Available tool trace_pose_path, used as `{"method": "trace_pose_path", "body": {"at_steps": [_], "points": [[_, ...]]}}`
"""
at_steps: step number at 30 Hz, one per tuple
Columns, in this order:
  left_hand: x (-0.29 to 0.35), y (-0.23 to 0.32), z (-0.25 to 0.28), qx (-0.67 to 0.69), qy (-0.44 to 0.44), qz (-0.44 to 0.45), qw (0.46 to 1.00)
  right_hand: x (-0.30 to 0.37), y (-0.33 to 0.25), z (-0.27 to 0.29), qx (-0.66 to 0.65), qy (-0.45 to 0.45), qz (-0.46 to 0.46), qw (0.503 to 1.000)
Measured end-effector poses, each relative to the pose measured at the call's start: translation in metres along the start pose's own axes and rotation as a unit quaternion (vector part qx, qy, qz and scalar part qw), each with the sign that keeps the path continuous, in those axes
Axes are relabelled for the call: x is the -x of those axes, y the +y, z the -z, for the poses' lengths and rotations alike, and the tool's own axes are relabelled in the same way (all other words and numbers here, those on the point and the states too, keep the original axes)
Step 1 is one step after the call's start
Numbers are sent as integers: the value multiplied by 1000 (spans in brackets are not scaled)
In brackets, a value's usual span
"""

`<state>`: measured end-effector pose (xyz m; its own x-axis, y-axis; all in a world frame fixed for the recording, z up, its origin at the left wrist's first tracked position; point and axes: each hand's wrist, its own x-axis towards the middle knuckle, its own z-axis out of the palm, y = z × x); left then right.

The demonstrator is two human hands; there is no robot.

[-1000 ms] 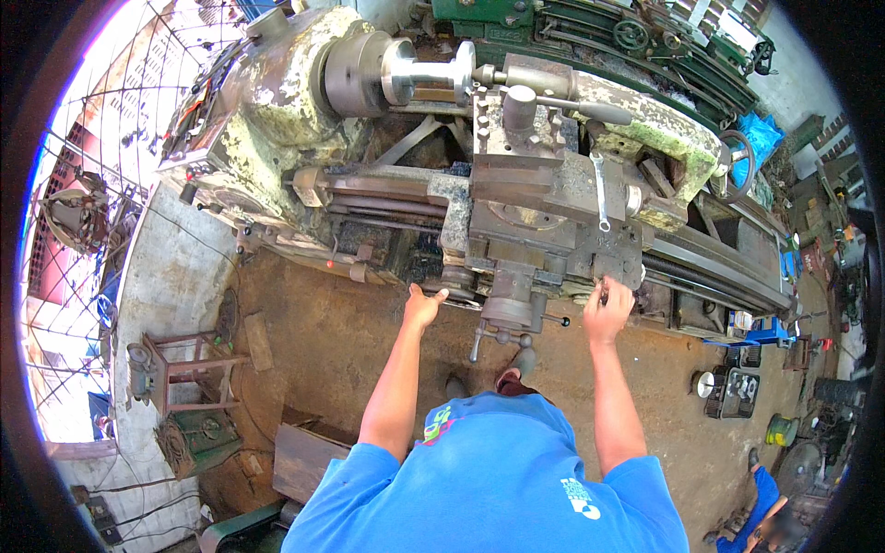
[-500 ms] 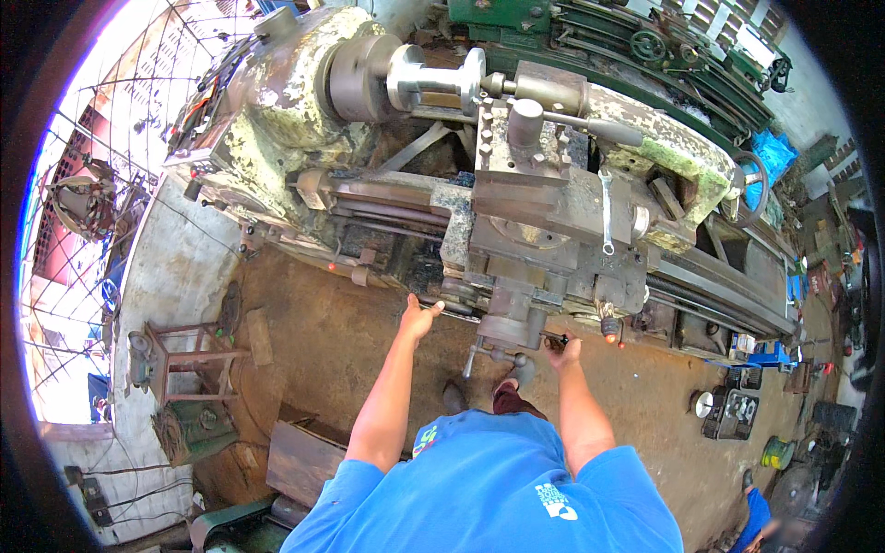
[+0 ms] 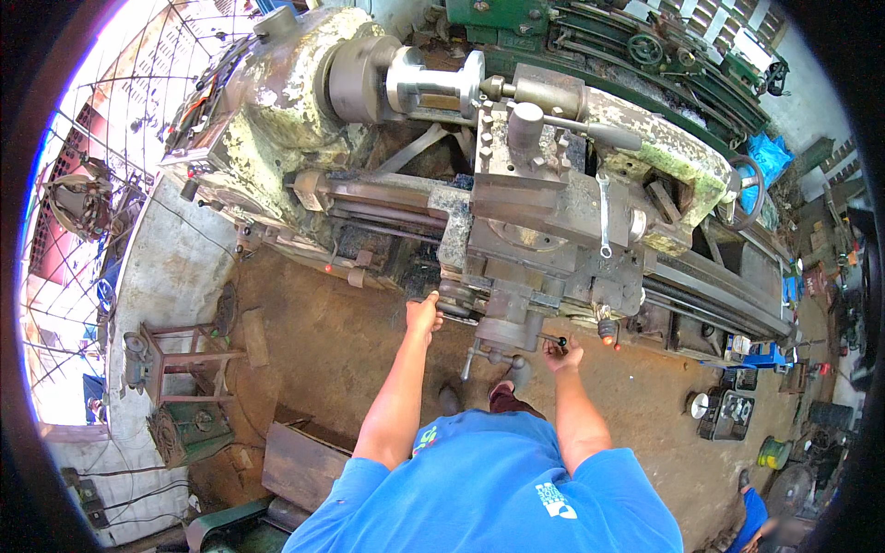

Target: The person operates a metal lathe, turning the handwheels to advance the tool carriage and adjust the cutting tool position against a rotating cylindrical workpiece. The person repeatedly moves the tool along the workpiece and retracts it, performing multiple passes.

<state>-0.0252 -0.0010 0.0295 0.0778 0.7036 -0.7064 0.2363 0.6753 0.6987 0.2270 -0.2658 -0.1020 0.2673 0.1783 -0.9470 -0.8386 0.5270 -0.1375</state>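
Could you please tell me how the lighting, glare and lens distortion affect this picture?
Head view, left: the barred opening is overexposed, burning to white in places; head view, top: the shiny workpiece catches bright highlights; head view, rim: corners fall to black, and the pale wall's edge bows; head view, centre: left hand and right hand remain distinguishable.

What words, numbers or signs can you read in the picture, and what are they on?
None is clear enough to quote.
White lettering on the bright-blue, short-sleeved cloth shirt: too small and blurred.
Small multicoloured print on the same shirt, nearer its left side: too small to read.
Big grey metal lathe with peeling pale-green paint: no writing I can make out.
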Motion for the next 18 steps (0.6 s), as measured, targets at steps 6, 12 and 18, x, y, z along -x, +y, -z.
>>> {"method": "trace_pose_path", "body": {"at_steps": [6, 12, 18], "points": [[-13, 0, 2, -3, -18, 34, 999, 9, 0, 3, -3, -29, 27, 999], [-7, -3, -16, 10, 43, 21, 999, 10, -10, -2, 229, 69, 138, 961], [-22, -2, -8, 18, -30, 47, 998, 60, -53, -13, 170, 82, 443, 877]]}}
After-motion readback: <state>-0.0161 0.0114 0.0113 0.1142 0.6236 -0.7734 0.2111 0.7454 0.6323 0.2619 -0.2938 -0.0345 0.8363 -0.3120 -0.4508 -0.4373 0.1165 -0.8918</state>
